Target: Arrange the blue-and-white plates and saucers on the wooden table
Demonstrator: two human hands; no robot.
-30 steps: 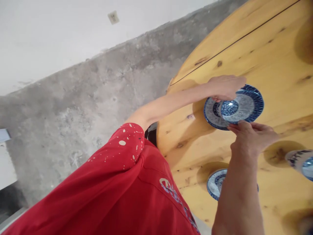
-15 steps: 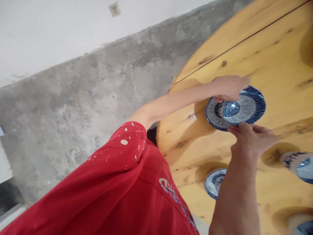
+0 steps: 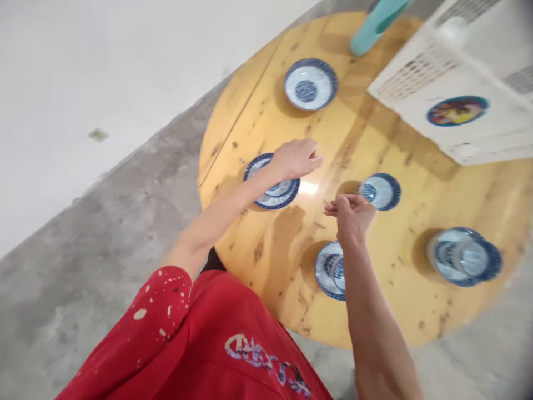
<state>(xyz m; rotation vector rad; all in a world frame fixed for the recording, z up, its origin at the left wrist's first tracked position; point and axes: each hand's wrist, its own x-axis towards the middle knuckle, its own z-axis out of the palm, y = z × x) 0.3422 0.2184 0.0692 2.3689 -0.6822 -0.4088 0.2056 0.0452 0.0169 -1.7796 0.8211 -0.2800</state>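
My left hand point(image 3: 296, 158) hovers over the right side of a blue-and-white plate point(image 3: 281, 199), on which a smaller bowl point(image 3: 273, 189) sits, partly hidden by the hand and wrist. Its fingers are curled in, with nothing visible in them. My right hand point(image 3: 353, 214) is in the air above the table, fingers stretched leftward and nothing held. Just behind it stands a blue-rimmed bowl point(image 3: 385, 191), partly overlapped by the hand. Below, my right forearm covers part of another plate point(image 3: 325, 272) with a small bowl point(image 3: 339, 273) on it.
The round wooden table point(image 3: 266, 239) carries a large bowl point(image 3: 318, 91) at the back and stacked blue-and-white dishes point(image 3: 453, 255) at the right. A white plastic basket point(image 3: 416, 103) with an oval label stands at the back right, beside a turquoise object point(image 3: 370, 33).
Both hands have come off the plate and bowl they were touching, my right hand moving away to the right. The view has swung right, bringing the basket and more dishes into sight.
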